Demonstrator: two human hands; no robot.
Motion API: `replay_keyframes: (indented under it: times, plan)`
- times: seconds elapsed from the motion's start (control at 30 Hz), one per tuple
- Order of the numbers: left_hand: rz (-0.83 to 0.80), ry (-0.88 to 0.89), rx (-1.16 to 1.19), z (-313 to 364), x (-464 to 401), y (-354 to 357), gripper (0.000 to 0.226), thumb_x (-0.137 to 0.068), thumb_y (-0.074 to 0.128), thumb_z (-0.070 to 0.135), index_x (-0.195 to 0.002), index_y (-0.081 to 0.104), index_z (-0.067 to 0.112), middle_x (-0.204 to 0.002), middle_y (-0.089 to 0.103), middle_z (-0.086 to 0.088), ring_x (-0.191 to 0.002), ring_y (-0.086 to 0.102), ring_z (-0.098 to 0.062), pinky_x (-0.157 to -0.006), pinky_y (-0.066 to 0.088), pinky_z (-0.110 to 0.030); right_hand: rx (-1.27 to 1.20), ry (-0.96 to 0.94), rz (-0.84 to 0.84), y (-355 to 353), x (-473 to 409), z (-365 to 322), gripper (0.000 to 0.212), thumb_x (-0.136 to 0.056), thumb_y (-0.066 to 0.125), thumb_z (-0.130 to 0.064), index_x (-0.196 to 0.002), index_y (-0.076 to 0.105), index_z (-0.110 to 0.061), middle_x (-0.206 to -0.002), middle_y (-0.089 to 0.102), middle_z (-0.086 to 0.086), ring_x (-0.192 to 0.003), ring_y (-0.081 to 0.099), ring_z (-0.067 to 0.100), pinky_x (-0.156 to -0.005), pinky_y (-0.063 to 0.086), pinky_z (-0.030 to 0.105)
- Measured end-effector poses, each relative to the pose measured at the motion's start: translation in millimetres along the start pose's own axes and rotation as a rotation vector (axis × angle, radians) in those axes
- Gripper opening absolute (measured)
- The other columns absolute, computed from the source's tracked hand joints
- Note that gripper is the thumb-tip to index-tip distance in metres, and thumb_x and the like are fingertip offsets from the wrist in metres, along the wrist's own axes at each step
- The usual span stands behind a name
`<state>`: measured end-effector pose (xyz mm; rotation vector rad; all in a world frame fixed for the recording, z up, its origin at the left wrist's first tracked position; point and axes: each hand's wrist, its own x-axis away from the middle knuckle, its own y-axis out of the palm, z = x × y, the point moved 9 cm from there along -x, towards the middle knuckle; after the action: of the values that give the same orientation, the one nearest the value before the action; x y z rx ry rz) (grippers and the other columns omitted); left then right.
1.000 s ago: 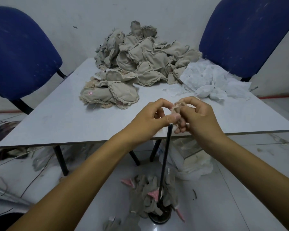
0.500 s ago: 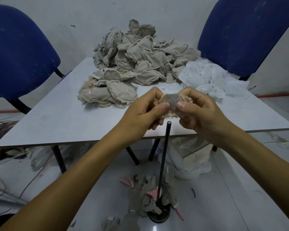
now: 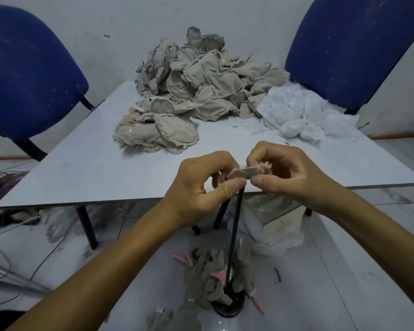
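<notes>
The near half of the surface [image 3: 81,173] lies open, left to right. Far across, a beige cloth pile [image 3: 201,80] and white fabric [image 3: 301,115] block passage. A black rod [image 3: 234,235] stands upright before the near edge.

The light in here is flat, cool and rather dim, falling from overhead. The pile [image 3: 201,77] throws only a soft shadow onto the table [image 3: 81,168] along its near side. One small glare spot sits low on the floor [image 3: 320,283]. The left hand [image 3: 201,189], right hand [image 3: 287,173] and the scrap [image 3: 243,172] they pinch look sharp. The chairs [image 3: 29,75] bow outward at the edges.
</notes>
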<state>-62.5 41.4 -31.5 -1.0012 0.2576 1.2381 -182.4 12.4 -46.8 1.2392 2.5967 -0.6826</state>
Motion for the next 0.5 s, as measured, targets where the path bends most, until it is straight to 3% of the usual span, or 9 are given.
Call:
replay_keyframes:
  times: [0.07,0.2,0.5]
  plan:
    - [0.004,0.032,-0.046,0.6,2.2,0.4,0.023,-0.089,0.061,0.019,-0.079,0.062,-0.001,-0.071,0.053,0.003,-0.062,0.048,-0.015,-0.063,0.038,-0.019,0.038,-0.017,0.001,1.5,1.3,-1.5,0.01,-0.083,0.068,-0.02,-0.089,0.061,-0.016,-0.076,0.053,-0.004,-0.067,0.046,0.004,-0.06,0.039,0.016]
    - [0.025,0.043,-0.065,2.2,4.1,0.4,0.022,-0.088,0.062,0.02,-0.081,0.063,0.0,-0.073,0.052,0.008,-0.064,0.048,-0.014,-0.063,0.039,-0.02,0.085,-0.034,0.039,0.8,3.1,-2.4,0.011,-0.085,0.067,-0.008,-0.088,0.062,-0.017,-0.078,0.055,-0.004,-0.069,0.048,0.004,-0.062,0.041,0.015]
    - [0.048,-0.045,0.048,-7.8,3.2,-1.7,0.03,-0.087,0.062,0.027,-0.08,0.064,-0.002,-0.076,0.056,-0.002,-0.072,0.05,-0.022,-0.067,0.042,-0.032,0.146,-0.024,0.085,-2.2,2.9,0.2,0.006,-0.088,0.067,-0.026,-0.09,0.066,-0.021,-0.082,0.059,-0.002,-0.073,0.054,0.006,-0.064,0.045,0.018]
